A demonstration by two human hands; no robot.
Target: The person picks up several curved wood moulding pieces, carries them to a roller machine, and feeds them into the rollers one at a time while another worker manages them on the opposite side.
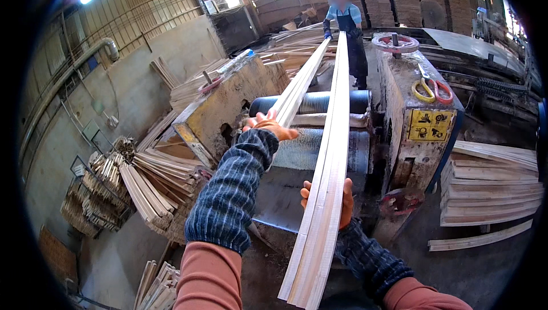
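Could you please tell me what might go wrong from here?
The left hand is spread and appears close to the rollers, so it could be pinched if they turn. The right hand holds several narrow wooden strips side by side, which might slip apart. The scissors lie on top of the machine housing and could be knocked off.

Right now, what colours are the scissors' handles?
One handle is yellow and the other red on the scissors, best seen in the head view.
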